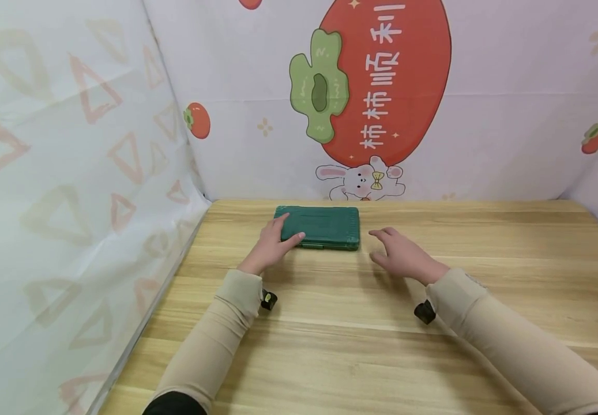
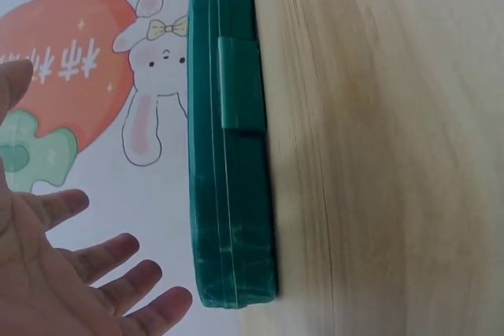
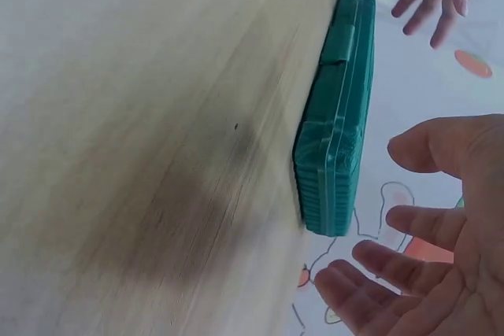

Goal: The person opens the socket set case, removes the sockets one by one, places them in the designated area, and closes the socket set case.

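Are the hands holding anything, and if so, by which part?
Nothing is held: the left hand hovers open over the green case, and the right hand is open beside it, not touching.

Looks like a flat, green, rectangular case (image 1: 327, 223) with 1 latch (image 2: 242, 84) in front. Lies closed on the wooden table (image 1: 330, 340), long sides parallel to the back edge and near it, left of centre.

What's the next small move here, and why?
I'd probably ease the right hand left, to the right end of the green case. The case lies closed on the table, and that hand is open beside it, with a gap between, while the left hand is already over the left end.
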Tool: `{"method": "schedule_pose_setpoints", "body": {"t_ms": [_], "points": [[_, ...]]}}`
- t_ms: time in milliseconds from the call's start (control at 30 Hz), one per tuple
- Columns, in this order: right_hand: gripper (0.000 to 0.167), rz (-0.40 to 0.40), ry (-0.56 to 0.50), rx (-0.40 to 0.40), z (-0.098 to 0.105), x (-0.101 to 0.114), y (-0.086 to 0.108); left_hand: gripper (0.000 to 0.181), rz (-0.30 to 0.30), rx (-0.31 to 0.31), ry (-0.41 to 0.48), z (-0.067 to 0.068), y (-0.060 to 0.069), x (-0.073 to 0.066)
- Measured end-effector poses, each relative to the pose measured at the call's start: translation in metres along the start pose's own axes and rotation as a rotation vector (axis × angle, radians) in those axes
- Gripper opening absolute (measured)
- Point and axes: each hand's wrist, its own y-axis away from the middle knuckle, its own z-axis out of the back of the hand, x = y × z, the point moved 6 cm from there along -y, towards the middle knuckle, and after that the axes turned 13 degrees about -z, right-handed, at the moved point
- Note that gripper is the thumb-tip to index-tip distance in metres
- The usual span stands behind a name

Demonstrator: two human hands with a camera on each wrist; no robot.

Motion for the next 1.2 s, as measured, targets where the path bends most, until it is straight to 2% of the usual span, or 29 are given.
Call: {"method": "schedule_pose_setpoints", "body": {"t_ms": [233, 400, 600, 700, 800, 1000, 1200], "points": [[0.055, -0.082, -0.179, 0.058, -0.004, -0.006, -0.022, 0.081, 0.09, -0.081, 0.072, 0.013, -0.005, 0.016], [0.059, -0.181, -0.34, 0.124, -0.007, -0.008, -0.033, 0.079, 0.146, -0.111, 0.138, 0.017, -0.009, 0.023], [0.061, -0.308, -0.649, 0.214, -0.015, -0.006, -0.046, 0.078, 0.194, -0.129, 0.228, 0.015, -0.015, 0.035], [0.062, -0.353, -0.8, 0.24, -0.019, -0.006, -0.052, 0.078, 0.215, -0.131, 0.246, 0.015, -0.018, 0.04], [0.062, -0.388, -0.897, 0.248, -0.02, -0.008, -0.057, 0.079, 0.235, -0.124, 0.251, 0.017, -0.025, 0.042], [0.063, -0.414, -0.954, 0.233, -0.023, -0.012, -0.064, 0.076, 0.263, -0.123, 0.296, 0.018, -0.031, 0.049], [0.067, -0.416, -0.901, 0.241, -0.036, -0.014, -0.065, 0.058, 0.289, -0.104, 0.243, 0.008, -0.024, 0.062]]}}
